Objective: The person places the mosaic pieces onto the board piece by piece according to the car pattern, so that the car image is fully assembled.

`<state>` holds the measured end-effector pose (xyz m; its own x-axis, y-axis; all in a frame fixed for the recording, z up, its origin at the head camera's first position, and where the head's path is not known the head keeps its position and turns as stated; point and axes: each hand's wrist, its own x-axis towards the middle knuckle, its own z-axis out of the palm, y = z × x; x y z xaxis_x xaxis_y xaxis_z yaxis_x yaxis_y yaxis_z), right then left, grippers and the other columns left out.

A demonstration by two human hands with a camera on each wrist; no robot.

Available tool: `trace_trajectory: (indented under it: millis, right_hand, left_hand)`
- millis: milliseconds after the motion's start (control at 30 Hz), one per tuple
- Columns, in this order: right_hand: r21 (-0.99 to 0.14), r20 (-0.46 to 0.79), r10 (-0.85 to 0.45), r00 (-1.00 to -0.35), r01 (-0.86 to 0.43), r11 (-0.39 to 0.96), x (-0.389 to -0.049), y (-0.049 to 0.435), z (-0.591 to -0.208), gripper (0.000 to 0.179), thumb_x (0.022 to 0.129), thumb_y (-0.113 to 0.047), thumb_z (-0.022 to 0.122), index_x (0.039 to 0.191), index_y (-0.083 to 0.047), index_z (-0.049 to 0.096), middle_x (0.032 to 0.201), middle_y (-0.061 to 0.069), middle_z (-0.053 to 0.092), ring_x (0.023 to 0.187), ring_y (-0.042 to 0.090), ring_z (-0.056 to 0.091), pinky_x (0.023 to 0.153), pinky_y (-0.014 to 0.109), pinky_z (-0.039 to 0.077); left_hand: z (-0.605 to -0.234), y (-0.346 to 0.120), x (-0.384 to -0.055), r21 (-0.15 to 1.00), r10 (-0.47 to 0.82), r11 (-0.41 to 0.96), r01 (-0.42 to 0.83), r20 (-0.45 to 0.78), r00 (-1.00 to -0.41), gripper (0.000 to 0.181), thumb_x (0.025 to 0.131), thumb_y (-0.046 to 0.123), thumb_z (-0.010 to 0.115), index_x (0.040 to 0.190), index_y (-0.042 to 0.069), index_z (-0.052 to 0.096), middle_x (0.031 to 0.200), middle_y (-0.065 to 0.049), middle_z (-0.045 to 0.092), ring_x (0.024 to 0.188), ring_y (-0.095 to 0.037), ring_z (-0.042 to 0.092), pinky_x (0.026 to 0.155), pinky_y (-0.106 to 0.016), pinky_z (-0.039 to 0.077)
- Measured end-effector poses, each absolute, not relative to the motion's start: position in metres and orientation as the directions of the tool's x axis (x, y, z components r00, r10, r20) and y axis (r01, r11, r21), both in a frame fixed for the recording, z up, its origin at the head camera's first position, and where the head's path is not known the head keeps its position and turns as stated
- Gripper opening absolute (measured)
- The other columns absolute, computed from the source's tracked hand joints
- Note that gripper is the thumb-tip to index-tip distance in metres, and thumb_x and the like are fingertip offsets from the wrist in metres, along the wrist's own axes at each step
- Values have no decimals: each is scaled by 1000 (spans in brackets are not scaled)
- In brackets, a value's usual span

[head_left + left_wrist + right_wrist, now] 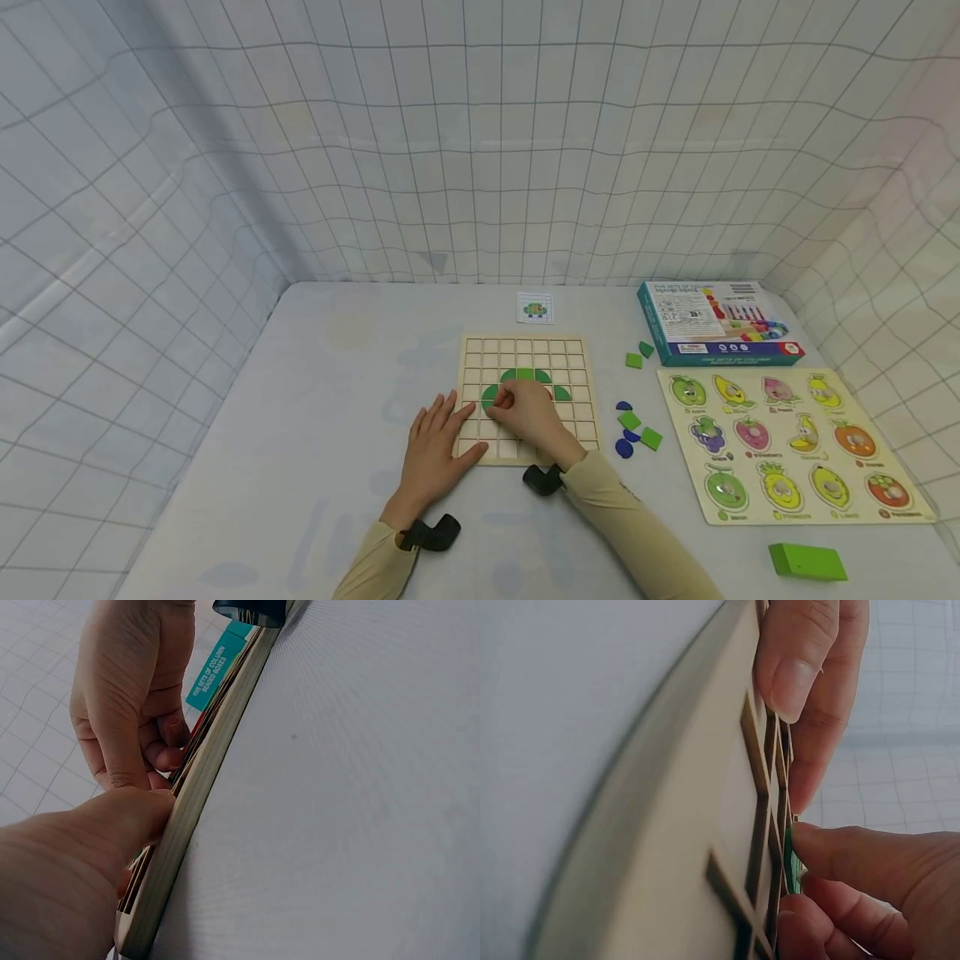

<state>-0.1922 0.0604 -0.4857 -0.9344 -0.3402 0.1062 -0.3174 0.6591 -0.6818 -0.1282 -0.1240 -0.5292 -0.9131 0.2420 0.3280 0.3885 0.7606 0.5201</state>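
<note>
A wooden grid board (555,347) lies in front of me, seen nearly edge-on in both wrist views. My left hand (435,450) rests along its left side, fingers spread, the thumb over the near left corner. Over the board's middle, my right hand (534,412) pinches a small green piece (789,859) at a cell, thumb and fingertips round it. Beyond those fingers, a green square (525,374) sits between rounded green pieces (562,392) in the grid. A bit of red (550,395) shows beside the right hand, which hides the cells beneath it.
Behind the board lies a small pattern card (535,308). Loose green squares (651,438) and blue pieces (624,448) are scattered to the right. Farther right are a boxed toy (720,321), a fruit puzzle board (776,483) and a green block (807,562). Netted white walls surround the table.
</note>
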Motion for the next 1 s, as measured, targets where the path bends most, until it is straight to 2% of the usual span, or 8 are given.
trace_trajectory:
  millis: [333,600,767,1000]
  right_hand:
    - [-680,87,-389,-917,-340,650,-185,81,-479,13,87,-23,71,76,-19,65,67,-11,55,58,8,48,52,25,41]
    - [-620,118,-317,-941,-319,717,-180,136,-463,11,86,-24,73,84,-14,71,72,-10,60,63,10,50,56,27,43]
    - [-574,94,-242,-966,-251,779,-179,179,-461,15,86,-26,71,87,-11,70,74,-5,60,64,12,52,55,28,43]
    - [-519,-64,-112,-992,-63,853,-171,221,-456,29,84,-30,72,96,-5,67,78,3,59,65,18,51,55,31,42]
  left_hand:
    - [-530,-123,-128,513,245,761,398,340,-908,60,89,43,64,139,14,51,148,-17,35,138,-35,25,108,-54,15]
    - [-526,-122,-127,520,235,768,374,314,-920,61,88,45,63,139,14,50,148,-16,34,139,-33,22,109,-53,13]
    - [-526,-122,-126,521,233,769,371,312,-921,61,88,45,63,139,14,50,149,-16,34,139,-33,22,110,-52,12]
    - [-527,-122,-127,522,231,768,371,315,-921,62,87,45,65,139,14,51,149,-16,33,139,-33,23,109,-52,13]
